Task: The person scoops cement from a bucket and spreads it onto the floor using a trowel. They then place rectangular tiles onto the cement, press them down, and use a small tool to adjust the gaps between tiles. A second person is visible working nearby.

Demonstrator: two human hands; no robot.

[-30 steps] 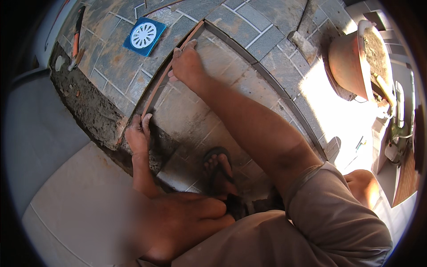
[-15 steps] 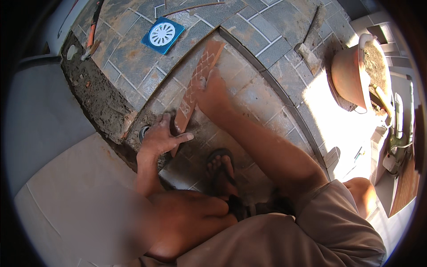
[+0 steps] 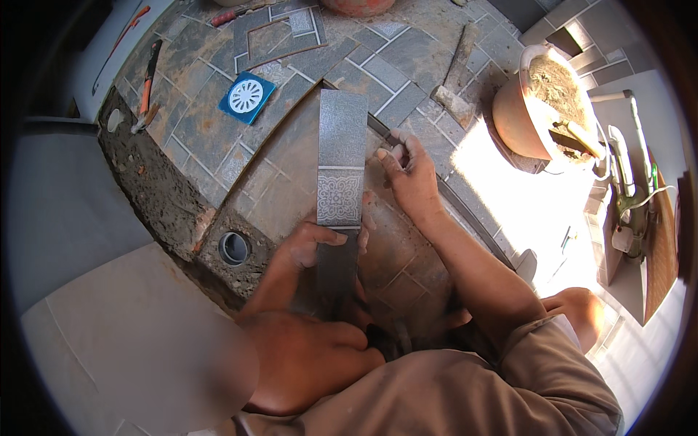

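Note:
A long, narrow strip of grey floor tile (image 3: pixel 340 138) stands out lengthwise in front of me, its patterned face up. My left hand (image 3: pixel 313 243) grips it near its lower end, with the thumb on the face and fingertips showing at the far edge. Just right of the strip is my right hand (image 3: pixel 413 182), raised, its fingers half curled and apart, with nothing visible in them. Below the strip lies a sunken tiled area (image 3: pixel 291 156) bordered by a dark edge. Left of my left hand, a round drain pipe (image 3: pixel 234 248) opens in rough mortar.
A white drain cover (image 3: pixel 246 97) on a blue square lies on the grey tiles. Wet mortar (image 3: pixel 153 171) runs along the left wall. A hammer (image 3: pixel 454 105) and a bucket of mortar (image 3: pixel 520 109) with a trowel (image 3: pixel 578 138) are at right. An orange-handled tool (image 3: pixel 147 83) lies far left.
The tile strip has been turned from its reddish ridged back to its grey face. My right hand has let go and moved right; my left hand now holds it. The view has shifted, uncovering the drain pipe.

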